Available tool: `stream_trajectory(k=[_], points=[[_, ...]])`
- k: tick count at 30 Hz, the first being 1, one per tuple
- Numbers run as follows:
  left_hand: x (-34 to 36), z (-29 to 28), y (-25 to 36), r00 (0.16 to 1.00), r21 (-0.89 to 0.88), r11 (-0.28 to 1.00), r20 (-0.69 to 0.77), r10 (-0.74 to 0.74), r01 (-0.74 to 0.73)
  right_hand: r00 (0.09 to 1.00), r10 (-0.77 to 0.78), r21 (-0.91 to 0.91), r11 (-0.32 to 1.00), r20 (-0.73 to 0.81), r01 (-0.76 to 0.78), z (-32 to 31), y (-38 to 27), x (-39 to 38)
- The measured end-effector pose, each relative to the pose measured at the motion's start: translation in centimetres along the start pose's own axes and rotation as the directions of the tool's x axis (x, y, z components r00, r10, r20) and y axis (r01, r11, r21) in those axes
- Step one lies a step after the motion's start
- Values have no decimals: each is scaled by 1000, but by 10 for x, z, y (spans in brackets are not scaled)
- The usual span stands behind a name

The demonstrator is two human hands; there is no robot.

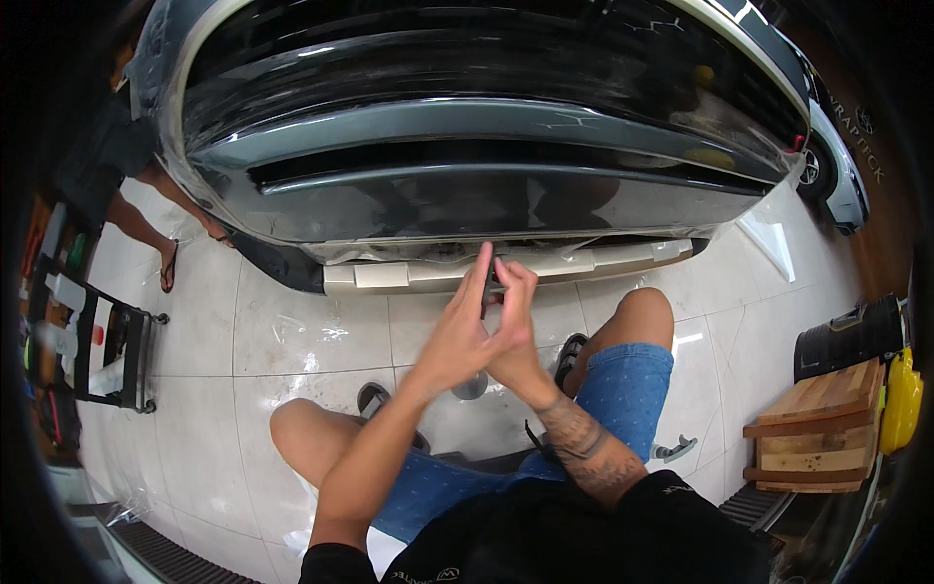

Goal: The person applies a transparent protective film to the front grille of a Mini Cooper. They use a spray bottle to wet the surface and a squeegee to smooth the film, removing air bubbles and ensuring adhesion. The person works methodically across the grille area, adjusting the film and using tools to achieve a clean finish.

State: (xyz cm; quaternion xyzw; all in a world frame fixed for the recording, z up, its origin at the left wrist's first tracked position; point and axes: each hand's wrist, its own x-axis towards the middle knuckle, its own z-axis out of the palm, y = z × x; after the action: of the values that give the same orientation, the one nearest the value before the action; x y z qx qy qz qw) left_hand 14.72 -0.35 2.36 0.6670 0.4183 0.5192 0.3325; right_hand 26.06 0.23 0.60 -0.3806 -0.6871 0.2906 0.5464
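1. Small dark object (485, 304) sat in the narrow gap between the fingers of the left hand (459, 336) and those of the right hand (516, 311), which partly hid its shape.
2. The left fingers were nearly straight and close together, pointing ahead, with the thumb stretched across toward the right hand.
3. The right fingers were bent, their tips turned toward the left hand. Which hand gripped the object, or whether both did, I could not tell.
4. Just ahead of the left fingertips was the lower edge of a glossy grey car panel (438, 209), with wrinkled clear film (428, 251) along it. I could not tell whether the fingertips touched it.
5. A pale bumper strip (559, 265) ran to both sides of the fingertips.
6. Well to the left of the fingers were another person's legs (142, 226) and a black cart (132, 360).
7. Well to their right stood a slatted wooden piece (817, 428), a black container (848, 339) just behind it.
8. On the near side of the fingers, blue shorts (628, 389) showed above the tiled floor (199, 331).
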Motion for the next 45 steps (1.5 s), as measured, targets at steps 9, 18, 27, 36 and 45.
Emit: stream_trajectory(k=[9, 18, 27, 36, 45], points=[[97, 108, 8, 863, 231, 972, -482, 152, -42, 915, 381, 158, 903, 131, -399, -212, 69, 54], [31, -74, -72, 327, -83, 978, -934, -142, 190, 881, 470, 173, 865, 55, -472, -253, 149, 57], [87, -4, -41, 551, -217, 969, -826, -117, -120, 837, 517, 11, 850, 180, -527, -237, 138, 47], [43, -91, -72, 564, -174, 973, -824, -62, -148, 843, 482, -159, 876, 240, -455, -244, 144, 45], [46, -155, -77, 332, 715, 667, -693, 640, 209, 821, 520, -127, 854, 235, -505, -250, 148, 50]])
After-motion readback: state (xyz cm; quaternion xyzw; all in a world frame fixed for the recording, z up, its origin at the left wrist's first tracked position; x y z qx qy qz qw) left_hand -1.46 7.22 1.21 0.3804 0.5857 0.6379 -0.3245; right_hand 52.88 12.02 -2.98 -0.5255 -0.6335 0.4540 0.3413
